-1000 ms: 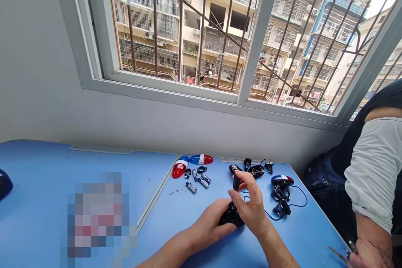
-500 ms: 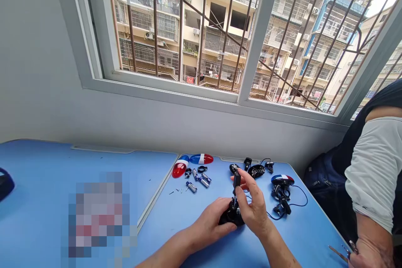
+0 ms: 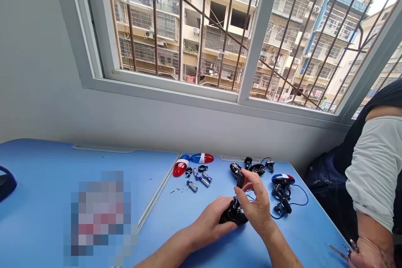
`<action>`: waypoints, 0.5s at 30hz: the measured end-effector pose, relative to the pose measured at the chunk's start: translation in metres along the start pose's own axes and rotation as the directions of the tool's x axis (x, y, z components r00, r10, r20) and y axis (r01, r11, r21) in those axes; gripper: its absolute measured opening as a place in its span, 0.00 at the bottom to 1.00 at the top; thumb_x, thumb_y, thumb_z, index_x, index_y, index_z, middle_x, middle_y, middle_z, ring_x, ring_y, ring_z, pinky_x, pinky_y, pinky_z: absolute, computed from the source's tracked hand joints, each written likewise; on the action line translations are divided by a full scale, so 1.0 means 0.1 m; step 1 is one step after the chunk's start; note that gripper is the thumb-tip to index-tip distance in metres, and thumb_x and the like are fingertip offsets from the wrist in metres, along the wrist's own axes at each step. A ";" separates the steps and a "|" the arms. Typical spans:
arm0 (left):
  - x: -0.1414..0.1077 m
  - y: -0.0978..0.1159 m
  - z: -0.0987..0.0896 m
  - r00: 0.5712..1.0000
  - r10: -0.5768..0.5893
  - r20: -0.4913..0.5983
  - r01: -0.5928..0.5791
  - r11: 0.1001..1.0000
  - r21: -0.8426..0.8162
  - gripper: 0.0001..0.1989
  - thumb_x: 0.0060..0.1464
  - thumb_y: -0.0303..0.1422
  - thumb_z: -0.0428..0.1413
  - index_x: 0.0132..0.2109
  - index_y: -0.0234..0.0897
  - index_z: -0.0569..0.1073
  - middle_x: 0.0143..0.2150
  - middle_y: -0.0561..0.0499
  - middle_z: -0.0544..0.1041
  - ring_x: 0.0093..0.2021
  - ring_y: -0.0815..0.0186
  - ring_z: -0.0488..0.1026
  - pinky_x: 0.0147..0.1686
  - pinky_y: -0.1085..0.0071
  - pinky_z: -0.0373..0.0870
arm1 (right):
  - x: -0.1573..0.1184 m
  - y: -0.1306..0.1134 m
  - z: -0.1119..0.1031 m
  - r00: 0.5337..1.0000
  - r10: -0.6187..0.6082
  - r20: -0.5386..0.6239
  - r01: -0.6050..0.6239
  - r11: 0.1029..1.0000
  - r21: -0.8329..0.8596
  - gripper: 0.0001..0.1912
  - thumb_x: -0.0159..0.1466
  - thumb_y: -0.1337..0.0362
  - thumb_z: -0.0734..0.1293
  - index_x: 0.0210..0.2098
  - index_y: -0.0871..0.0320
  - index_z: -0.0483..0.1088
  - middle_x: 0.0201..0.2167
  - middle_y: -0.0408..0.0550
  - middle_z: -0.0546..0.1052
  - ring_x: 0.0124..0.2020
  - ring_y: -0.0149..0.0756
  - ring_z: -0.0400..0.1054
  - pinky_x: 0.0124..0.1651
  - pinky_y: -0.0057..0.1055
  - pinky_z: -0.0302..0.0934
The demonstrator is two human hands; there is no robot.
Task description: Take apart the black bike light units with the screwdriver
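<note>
My left hand (image 3: 216,217) is wrapped round a black plastic housing (image 3: 240,218) and keeps it on the blue table. My right hand (image 3: 259,203) pinches the black handle of a screwdriver (image 3: 240,181) between thumb and fingers. The screwdriver leans slightly, with its shaft pointing down into the housing; the tip itself is hidden. Beyond my right hand lie two black housings, one of them a black oval shell (image 3: 258,170). To the right sits a bicycle light with a red, white and blue cover (image 3: 282,179), clamps and a cable.
Red-and-blue covers (image 3: 202,158), AA batteries (image 3: 204,180), black ring clamps (image 3: 188,171) and small screws (image 3: 178,189) lie at the back left. A co-worker's hand (image 3: 372,251) holds thin tools at the right edge. A blurred patch (image 3: 100,213) covers something on the left table.
The screwdriver handle has tilted a little to the right, and my right hand has shifted slightly right with it. My left hand stays on the housing.
</note>
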State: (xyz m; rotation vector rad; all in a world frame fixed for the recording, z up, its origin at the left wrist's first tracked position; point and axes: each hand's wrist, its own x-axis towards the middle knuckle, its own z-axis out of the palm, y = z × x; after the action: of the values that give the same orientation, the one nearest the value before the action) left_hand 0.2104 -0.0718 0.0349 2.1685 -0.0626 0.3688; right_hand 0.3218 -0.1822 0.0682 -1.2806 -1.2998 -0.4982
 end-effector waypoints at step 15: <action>-0.01 -0.02 0.03 0.998 -0.041 -0.044 0.043 0.998 0.036 0.10 0.46 0.27 0.55 0.38 0.37 0.71 0.36 0.52 0.73 0.36 0.62 0.67 0.39 0.67 0.66 | -0.07 0.03 0.00 0.998 0.021 0.063 -0.024 0.999 0.043 0.27 0.62 0.72 0.66 0.58 0.49 0.62 0.43 0.47 0.76 0.37 0.34 0.71 0.32 0.28 0.70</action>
State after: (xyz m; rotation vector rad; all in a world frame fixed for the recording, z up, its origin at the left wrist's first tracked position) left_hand 0.2103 -0.0732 0.0312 2.1942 0.0140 0.3949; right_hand 0.3223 -0.1843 0.0607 -1.2823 -1.3400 -0.4147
